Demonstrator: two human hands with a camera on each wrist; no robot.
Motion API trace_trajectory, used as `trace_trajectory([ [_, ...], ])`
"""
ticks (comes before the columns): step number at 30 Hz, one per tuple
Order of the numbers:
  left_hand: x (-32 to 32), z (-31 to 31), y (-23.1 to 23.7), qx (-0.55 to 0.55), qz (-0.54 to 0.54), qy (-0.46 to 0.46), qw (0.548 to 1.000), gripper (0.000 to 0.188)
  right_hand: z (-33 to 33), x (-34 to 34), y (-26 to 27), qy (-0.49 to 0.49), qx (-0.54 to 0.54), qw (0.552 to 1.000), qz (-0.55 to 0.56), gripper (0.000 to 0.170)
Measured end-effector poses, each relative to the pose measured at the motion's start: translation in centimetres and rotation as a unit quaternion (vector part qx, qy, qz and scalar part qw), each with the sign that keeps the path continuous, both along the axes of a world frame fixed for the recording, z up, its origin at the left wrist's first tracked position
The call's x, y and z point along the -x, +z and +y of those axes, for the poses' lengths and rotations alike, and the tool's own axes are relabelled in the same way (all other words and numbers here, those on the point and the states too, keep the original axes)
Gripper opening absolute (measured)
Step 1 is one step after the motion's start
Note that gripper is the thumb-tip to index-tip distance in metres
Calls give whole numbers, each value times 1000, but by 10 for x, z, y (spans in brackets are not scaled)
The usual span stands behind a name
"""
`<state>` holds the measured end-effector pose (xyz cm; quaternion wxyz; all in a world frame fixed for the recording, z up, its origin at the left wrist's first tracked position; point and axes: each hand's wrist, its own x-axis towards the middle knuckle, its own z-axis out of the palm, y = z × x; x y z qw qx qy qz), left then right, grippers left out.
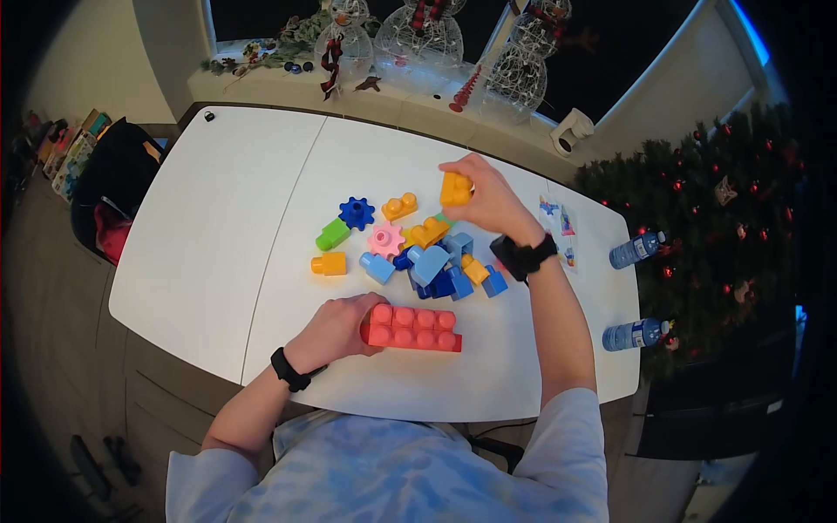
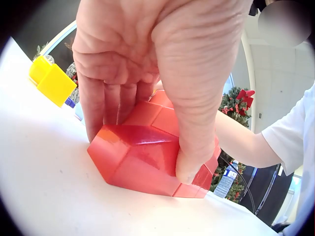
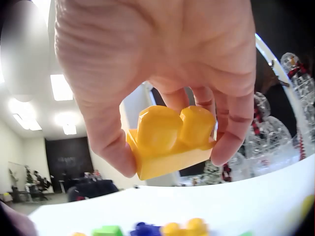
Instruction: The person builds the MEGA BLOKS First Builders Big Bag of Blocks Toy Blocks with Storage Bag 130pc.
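My left hand (image 1: 336,329) grips the left end of a long red toy building block (image 1: 414,327) with two rows of studs. In the left wrist view the red block (image 2: 142,157) sits on the white tabletop, thumb on one side and fingers on the other. My right hand (image 1: 490,199) holds an orange-yellow building block (image 1: 455,189) above the far side of the table. Its two rounded studs show in the right wrist view, where thumb and fingertips pinch the block (image 3: 170,142) by its ends. Between the hands lies a pile of blocks, including a light blue one (image 1: 428,265).
Left of the pile are a dark blue gear (image 1: 357,213), a pink gear (image 1: 384,238), a green block (image 1: 333,234) and an orange block (image 1: 329,263). Two water bottles (image 1: 635,250) lie along the right edge. Near them is a printed sheet (image 1: 562,228). Wire snowmen (image 1: 418,39) stand behind the table.
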<state>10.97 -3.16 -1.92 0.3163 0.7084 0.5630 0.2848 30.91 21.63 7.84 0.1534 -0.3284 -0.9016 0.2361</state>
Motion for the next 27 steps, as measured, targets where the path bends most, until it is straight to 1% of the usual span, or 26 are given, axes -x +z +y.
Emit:
trace_trajectory([
  [1, 0, 1, -1, -3, -1, -5, 1000, 61, -26, -3, 7, 39, 35, 998, 19, 68],
  [3, 0, 1, -4, -6, -1, -6, 1000, 61, -83, -8, 13, 110, 67, 992, 0, 66],
  [5, 1, 0, -4, -9, 2, -5, 1000, 60, -127, -15, 3, 143, 76, 986, -39, 67],
  [6, 0, 0, -4, -11, 2, -5, 1000, 60, -141, -18, -8, 144, 75, 986, -39, 67],
  [8, 0, 0, -3, -14, 4, -5, 1000, 61, -157, -21, -30, 152, 37, 987, -48, 69],
  [9, 0, 0, -4, -11, 1, -4, 1000, 61, -162, -20, -34, 151, 36, 987, -46, 69],
  [11, 0, 0, -5, -9, -1, -5, 1000, 61, -169, -18, -36, 133, -4, 988, -76, 71],
  [14, 0, 0, -5, -14, -2, -4, 1000, 62, -173, -17, -44, 115, -18, 991, -59, 73],
  [20, 0, -1, -4, -15, -8, -4, 1000, 60, -173, -15, -53, 102, 35, 993, -36, 73],
  [27, -1, 0, -4, -17, -4, -2, 1000, 61, -175, -16, -63, 90, 27, 995, -10, 73],
])
